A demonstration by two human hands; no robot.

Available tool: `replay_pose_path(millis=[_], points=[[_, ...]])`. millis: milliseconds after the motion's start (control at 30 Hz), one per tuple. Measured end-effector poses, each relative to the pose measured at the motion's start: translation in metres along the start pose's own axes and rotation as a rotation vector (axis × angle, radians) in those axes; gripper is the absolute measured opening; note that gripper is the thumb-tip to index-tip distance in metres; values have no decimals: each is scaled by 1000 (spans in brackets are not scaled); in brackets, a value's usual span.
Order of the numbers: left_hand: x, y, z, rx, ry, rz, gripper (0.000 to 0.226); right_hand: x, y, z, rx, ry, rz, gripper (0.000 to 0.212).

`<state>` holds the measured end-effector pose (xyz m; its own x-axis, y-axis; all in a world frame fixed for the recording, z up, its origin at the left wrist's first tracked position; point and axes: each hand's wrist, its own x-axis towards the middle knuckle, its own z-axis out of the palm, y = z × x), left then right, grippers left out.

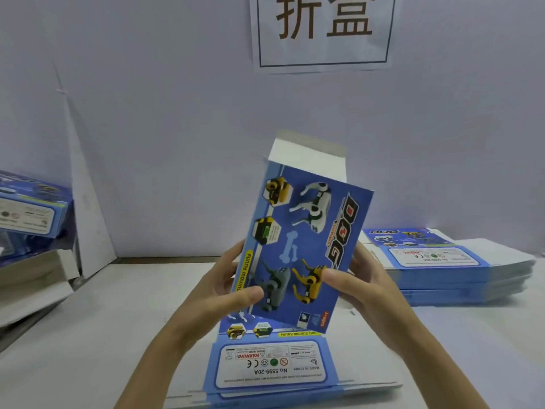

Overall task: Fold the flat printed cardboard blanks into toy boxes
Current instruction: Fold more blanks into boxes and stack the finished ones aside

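The left hand (233,278) and right hand (359,278) grip the blue box (306,237) by its side edges, up over the table (103,335). Wide white tabletop shows at the left. The box says "DOG".

This was a packing workshop, a bench set up for hand assembly rather than a home or an office. A paper sign (323,31) with two large printed characters inside a ruled frame was stuck on the plain pale wall (177,113) behind a white tabletop (103,335). Along the tabletop's right edge lay a thick stack of flat blanks (460,276), all bearing the same blue toy-dog print, and a second stack (274,367) lay at the near edge. At the left edge, made-up boxes (29,208) of that print were piled, blurred. Above the near edge a left hand (218,287) and a right hand (362,284) gripped a loose blank (306,246).
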<state>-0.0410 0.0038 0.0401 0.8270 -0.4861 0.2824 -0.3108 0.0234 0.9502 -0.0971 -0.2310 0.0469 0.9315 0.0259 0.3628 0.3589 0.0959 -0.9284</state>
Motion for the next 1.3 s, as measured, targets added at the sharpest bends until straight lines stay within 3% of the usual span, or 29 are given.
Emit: replay_pose_path(millis=[133, 267, 433, 500, 600, 667, 733, 800, 833, 933, 1033, 1100, 1200, 1300], points=[[0, 1, -7, -17, 49, -29, 80, 1, 3, 4, -98, 9, 85, 73], [0, 1, -19, -60, 119, -115, 71, 1, 9, 8, -210, -12, 175, 69], [-15, 7, -51, -144, 213, -438, 47, -2, 15, 13, -426, -182, 355, 78], [-21, 17, -77, -135, 333, -491, 33, -3, 15, 15, -513, -232, 392, 74], [-13, 49, -129, -409, 746, -282, 32, -4, 16, 18, -558, -215, 405, 61], [-1, 73, -169, -740, 920, 87, 20, -5, 17, 20, -564, -196, 405, 53], [12, 91, -193, -883, 992, 343, 41, -6, 19, 23, -564, -210, 408, 48], [25, 86, -188, -778, 998, 284, 57, -5, 25, 24, -612, -223, 404, 39], [30, 76, -176, -667, 932, 192, 49, -4, 30, 22, -669, -222, 393, 37], [40, 23, -116, -118, 581, -168, 26, -5, 44, 17, -857, -265, 378, 31], [40, -43, -60, 533, 176, -381, 40, -9, 50, 14, -962, -332, 340, 41], [35, -74, -30, 716, 4, -466, 55, -13, 58, 14, -1003, -452, 315, 52], [33, -100, -10, 900, -7, -563, 80, -12, 62, 17, -1085, -553, 309, 59], [34, -116, -6, 1020, 76, -564, 87, -5, 51, 21, -1212, -500, 357, 51]])
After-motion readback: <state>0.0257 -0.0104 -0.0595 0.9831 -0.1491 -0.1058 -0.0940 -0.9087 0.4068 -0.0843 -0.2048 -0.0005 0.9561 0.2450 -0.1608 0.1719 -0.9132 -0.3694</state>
